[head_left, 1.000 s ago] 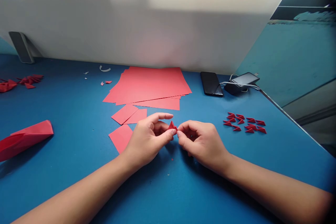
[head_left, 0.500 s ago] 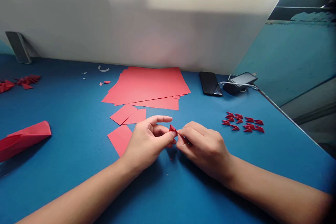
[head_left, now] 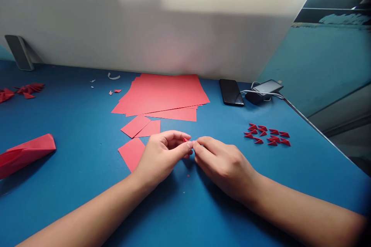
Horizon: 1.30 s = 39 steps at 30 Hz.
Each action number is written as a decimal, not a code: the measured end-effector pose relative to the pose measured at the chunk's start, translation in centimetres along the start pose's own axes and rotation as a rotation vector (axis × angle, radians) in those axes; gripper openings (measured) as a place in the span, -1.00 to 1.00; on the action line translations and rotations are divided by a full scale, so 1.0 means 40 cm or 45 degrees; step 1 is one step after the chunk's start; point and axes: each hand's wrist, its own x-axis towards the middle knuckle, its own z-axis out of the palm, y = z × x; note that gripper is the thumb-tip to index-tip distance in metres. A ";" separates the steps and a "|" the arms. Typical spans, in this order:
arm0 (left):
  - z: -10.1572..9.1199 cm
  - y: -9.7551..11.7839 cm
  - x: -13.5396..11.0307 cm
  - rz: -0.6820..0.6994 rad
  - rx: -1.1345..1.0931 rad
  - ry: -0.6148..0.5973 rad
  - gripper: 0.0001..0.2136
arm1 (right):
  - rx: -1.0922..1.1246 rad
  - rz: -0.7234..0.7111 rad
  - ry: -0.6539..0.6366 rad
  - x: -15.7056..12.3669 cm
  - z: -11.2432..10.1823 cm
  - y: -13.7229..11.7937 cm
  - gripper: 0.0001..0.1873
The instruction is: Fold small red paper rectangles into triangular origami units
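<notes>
A small folded piece of red paper (head_left: 185,139) sits between the fingertips of my left hand (head_left: 162,156), mostly covered by the thumb and index finger. My right hand (head_left: 224,162) is closed in a pinch, its thumb and index tips meeting my left thumb at the paper's edge. What lies between the right fingertips is hidden. Left of my left hand lies a loose red paper rectangle (head_left: 131,153), with two more rectangles (head_left: 138,126) overlapping above it. To the right are several small folded red paper pieces (head_left: 274,139) in loose rows.
Large red sheets (head_left: 168,94) are stacked by the wall. A black phone (head_left: 232,92) and a cabled device (head_left: 265,90) lie at the back right. On the left are a big folded red paper (head_left: 31,148), crumpled red pieces (head_left: 30,88) and a leaning grey device (head_left: 19,52).
My left index finger has curled down onto the red piece, so less of it shows. The right fingertips have shifted slightly left, up against the left thumb.
</notes>
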 end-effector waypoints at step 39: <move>-0.012 -0.008 0.011 0.032 0.005 -0.051 -0.87 | 1.327 0.927 -0.131 0.042 -0.007 0.025 -0.82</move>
